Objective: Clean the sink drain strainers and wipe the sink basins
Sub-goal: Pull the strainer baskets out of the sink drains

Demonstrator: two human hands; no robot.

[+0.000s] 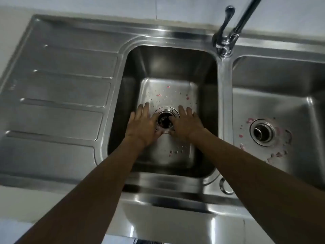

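Standing right by the sink here. Both of the person's hands are down in the deep rectangular stainless steel basin (pixel 133 71), one on each side of the round steel drain strainer (pixel 166 120), which sits in the drain hole in the middle of the basin floor. The left hand (pixel 141 124) and right hand (pixel 187 123) both have fingers straight and a bit fanned, flat on the steel, holding nothing. The thumbs point in toward the near edge of the strainer's rim, and I honestly can't tell if they're hooked under it or just touching.

My guess is the step is getting that strainer out. If so, flat palms won't do it. Get a thumb or fingertip under the rim on opposite sides and pinch the rim itself, since wet steel is probably slippery. Then lift straight up and keep it level, so the dark gunk in the cup doesn't tip back down the hole.

The small pink food scraps (pixel 159 95) scattered over the basin floor can wait for the wipe.

The second round steel strainer (pixel 262 132) is seated in the right-hand steel basin (pixel 281 76) with more pink bits around it, so that's all still to do. The chrome tap (pixel 226 37) at the back between the basins is handy for rinsing.
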